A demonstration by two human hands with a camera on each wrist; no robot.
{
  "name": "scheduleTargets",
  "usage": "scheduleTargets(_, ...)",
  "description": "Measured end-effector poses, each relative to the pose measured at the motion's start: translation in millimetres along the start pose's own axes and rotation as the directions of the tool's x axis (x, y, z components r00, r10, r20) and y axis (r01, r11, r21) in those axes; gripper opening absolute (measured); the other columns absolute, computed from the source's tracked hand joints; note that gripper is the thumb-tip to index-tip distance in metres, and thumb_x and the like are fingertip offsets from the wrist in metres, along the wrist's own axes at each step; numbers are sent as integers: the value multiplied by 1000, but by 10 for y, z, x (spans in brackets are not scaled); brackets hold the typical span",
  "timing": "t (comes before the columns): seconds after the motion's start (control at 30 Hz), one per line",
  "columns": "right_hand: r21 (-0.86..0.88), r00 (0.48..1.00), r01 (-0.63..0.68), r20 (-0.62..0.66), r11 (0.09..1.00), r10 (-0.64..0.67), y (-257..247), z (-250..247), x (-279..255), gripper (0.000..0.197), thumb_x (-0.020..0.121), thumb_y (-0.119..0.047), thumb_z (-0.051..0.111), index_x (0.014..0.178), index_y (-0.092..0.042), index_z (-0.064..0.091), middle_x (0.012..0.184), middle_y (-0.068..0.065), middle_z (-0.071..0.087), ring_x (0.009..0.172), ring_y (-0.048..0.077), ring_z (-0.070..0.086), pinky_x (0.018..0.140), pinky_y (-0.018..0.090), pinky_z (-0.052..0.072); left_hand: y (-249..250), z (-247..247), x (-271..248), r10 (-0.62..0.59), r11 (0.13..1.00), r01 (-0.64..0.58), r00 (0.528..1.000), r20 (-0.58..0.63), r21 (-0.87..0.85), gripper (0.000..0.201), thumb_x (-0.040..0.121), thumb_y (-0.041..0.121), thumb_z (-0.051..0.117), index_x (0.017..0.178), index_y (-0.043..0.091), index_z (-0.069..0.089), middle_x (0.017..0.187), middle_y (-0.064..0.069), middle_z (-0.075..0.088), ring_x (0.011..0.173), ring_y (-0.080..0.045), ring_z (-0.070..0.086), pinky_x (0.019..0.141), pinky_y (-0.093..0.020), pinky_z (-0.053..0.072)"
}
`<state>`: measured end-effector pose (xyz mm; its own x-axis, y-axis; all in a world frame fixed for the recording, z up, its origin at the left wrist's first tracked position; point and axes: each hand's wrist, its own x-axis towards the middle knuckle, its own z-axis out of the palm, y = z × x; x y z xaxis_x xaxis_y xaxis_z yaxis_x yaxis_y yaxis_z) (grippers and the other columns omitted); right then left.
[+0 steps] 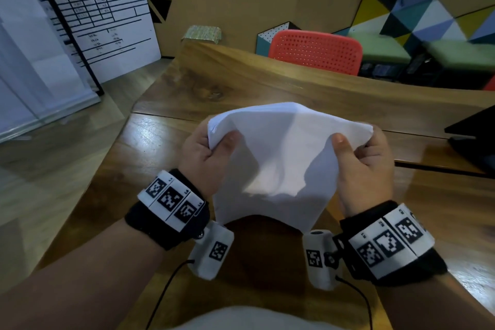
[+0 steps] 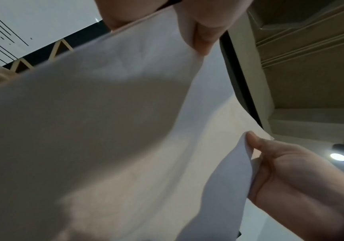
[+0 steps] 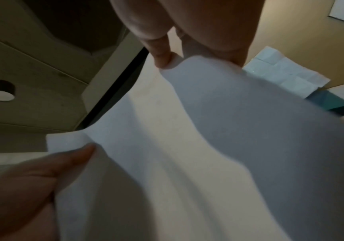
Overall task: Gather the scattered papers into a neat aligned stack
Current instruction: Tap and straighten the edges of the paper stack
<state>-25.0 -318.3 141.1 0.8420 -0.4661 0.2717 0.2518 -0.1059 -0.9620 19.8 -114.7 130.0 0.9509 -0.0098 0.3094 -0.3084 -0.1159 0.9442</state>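
Note:
A stack of white papers (image 1: 276,158) hangs in the air above the wooden table (image 1: 241,80), bowed and sagging in the middle. My left hand (image 1: 217,142) pinches its upper left corner, thumb on top. My right hand (image 1: 356,142) pinches the upper right corner the same way. In the left wrist view the papers (image 2: 105,130) fill the frame, with the left hand (image 2: 200,27) at the top and the right hand (image 2: 286,176) holding the far edge. From the right wrist, the right hand (image 3: 167,37) grips the papers (image 3: 208,146) and the left hand (image 3: 32,179) holds the opposite corner.
A red perforated chair (image 1: 316,51) stands behind the table's far edge. A black flat object (image 1: 474,134) lies at the table's right side. A printed white board (image 1: 93,16) leans at the left, beyond the table's left edge. A small patterned box (image 1: 203,33) sits at the far corner.

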Motion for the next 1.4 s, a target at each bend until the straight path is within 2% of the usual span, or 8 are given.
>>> scheduleTargets(0.1, -16, 1000, 27, -16, 1000, -27, -28, 28, -48, 24, 89, -8, 59, 82, -31, 52, 67, -13, 64, 61, -3, 59, 60, 21, 50, 71, -26, 40, 30, 1000, -30, 999, -14, -3, 30, 78, 21, 56, 105, 10, 65, 94, 3, 71, 89, -16, 66, 74, -29, 55)
scheduleTargets(0.2, -1, 1000, -14, -1, 1000, 14, -64, 62, -92, 18, 83, -21, 65, 81, -33, 52, 73, -9, 56, 57, -1, 55, 56, 27, 46, 196, -53, 75, 62, 993, -64, 998, -27, -98, 18, 72, 21, 62, 90, 22, 63, 77, 19, 70, 70, 0, 63, 61, -16, 50)
scheduleTargets(0.3, 68, 998, -56, -22, 996, 57, -124, 77, -59, 9, 69, -47, 61, 71, -39, 58, 75, -4, 56, 68, 16, 54, 61, 31, 43, 280, -22, 151, -5, 973, -13, 997, -78, -229, 13, 74, 22, 56, 82, 29, 63, 79, 10, 74, 76, -12, 65, 67, -26, 52)
scheduleTargets(0.57, 97, 989, -122, -66, 988, 129, -150, 108, 160, 18, 73, -32, 54, 56, -35, 60, 69, -4, 50, 76, 24, 45, 71, 39, 37, 320, 18, 300, -96, 937, 64, 992, -76, -343, 9, 74, 18, 53, 79, 22, 59, 71, 5, 75, 71, -14, 65, 63, -24, 51)
scheduleTargets(0.67, 116, 992, -114, -37, 987, 119, -147, 107, 148, 22, 68, -60, 64, 63, -38, 63, 82, 3, 56, 83, 26, 50, 77, 44, 43, 200, -45, 272, -15, 950, 25, 999, 32, -313, 59, 54, 56, 78, 100, 30, 53, 98, 4, 72, 85, -9, 68, 69, -26, 54)
scheduleTargets(0.73, 108, 992, -122, 37, 987, 119, -66, 63, 132, 47, 50, -77, 68, 77, -38, 63, 88, 3, 60, 82, 19, 59, 76, 38, 50, 151, -52, 219, -54, 958, 82, 993, 107, -276, 73, 43, 55, 84, 105, 31, 53, 102, 5, 70, 88, -8, 69, 70, -25, 57)
scheduleTargets(0.93, 134, 997, -58, -33, 989, 63, -20, 133, 86, 29, 70, -3, 77, 69, -27, 59, 58, -17, 67, 56, -2, 61, 59, 24, 51, 213, 97, 93, -174, 971, 156, 981, -87, -179, 7, 76, 15, 73, 72, 18, 69, 53, 14, 69, 51, 0, 64, 45, -14, 48)
scheduleTargets(1.4, 149, 996, -44, -67, 988, 54, 119, 167, -53, 28, 71, -6, 77, 63, -31, 68, 61, -16, 68, 61, 0, 62, 63, 20, 53, 161, 89, 14, -143, 980, 124, 983, -118, -153, 11, 73, 14, 75, 72, 21, 67, 57, 16, 70, 56, -1, 65, 52, -21, 54)
